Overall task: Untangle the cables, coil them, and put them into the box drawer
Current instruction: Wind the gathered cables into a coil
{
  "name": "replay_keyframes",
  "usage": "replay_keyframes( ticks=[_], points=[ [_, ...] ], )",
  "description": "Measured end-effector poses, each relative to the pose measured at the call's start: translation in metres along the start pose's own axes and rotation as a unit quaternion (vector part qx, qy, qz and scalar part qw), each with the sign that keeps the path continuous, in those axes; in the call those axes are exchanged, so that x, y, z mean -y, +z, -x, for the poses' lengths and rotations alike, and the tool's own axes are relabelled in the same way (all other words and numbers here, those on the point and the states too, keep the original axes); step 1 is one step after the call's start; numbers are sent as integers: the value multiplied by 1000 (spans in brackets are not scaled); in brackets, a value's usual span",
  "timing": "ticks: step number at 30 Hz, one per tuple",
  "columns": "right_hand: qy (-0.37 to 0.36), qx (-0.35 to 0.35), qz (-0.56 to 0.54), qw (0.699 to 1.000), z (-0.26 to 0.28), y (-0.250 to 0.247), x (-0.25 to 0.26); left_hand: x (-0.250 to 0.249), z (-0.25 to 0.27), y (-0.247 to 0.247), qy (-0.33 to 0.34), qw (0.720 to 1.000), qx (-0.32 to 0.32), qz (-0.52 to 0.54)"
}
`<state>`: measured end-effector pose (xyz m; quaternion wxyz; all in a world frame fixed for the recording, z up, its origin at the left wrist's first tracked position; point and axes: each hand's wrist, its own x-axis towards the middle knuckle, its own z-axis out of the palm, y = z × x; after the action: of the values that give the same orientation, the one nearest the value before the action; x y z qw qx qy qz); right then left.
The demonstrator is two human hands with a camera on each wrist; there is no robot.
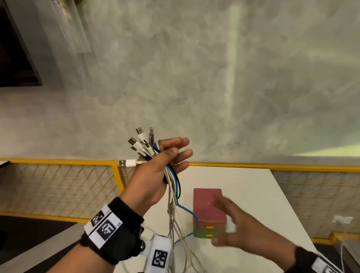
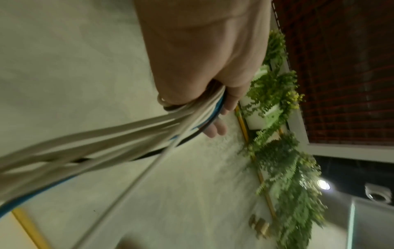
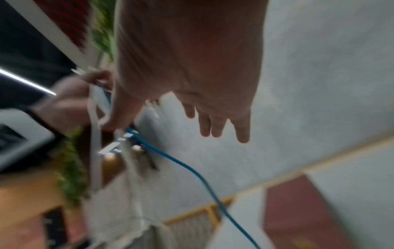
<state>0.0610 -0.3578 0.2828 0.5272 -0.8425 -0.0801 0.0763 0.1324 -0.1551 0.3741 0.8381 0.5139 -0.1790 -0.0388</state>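
Note:
My left hand (image 1: 171, 157) is raised above the white table (image 1: 260, 194) and grips a bundle of cables (image 1: 173, 184), mostly white, one blue, one black. Their USB plugs (image 1: 140, 138) fan out above the fist, and the loose lengths hang down to the table. The blue cable (image 1: 188, 210) runs down beside the box (image 1: 209, 205), which is red on top with two yellow-handled drawers, the lower one green. My right hand (image 1: 236, 226) is blurred in front of the box. The right wrist view shows its fingers (image 3: 213, 121) straight and spread, the blue cable (image 3: 192, 170) below them.
A yellow-framed mesh rail (image 1: 73, 174) borders the table's far side below a grey wall. A white plug with a cord (image 1: 342, 220) sits on the mesh at the right. Hanging green plants (image 2: 277, 101) show in the left wrist view.

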Motion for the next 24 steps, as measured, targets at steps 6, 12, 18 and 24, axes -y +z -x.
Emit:
replay_keyframes(
  ticks=[6, 12, 18, 24],
  points=[
    [-90, -36, -146, 984, -31, 37, 62, 19, 11, 28, 33, 995, 26, -86],
    [6, 37, -20, 999, -22, 58, 13, -23, 6, 20, -21, 992, 15, 123],
    [78, 48, -18, 996, -32, 23, -18, -13, 36, 5, -171, 958, 190, 132],
    [6, -48, 147, 988, -43, -25, 21, 18, 53, -23, -322, 872, 365, -48]
  ],
)
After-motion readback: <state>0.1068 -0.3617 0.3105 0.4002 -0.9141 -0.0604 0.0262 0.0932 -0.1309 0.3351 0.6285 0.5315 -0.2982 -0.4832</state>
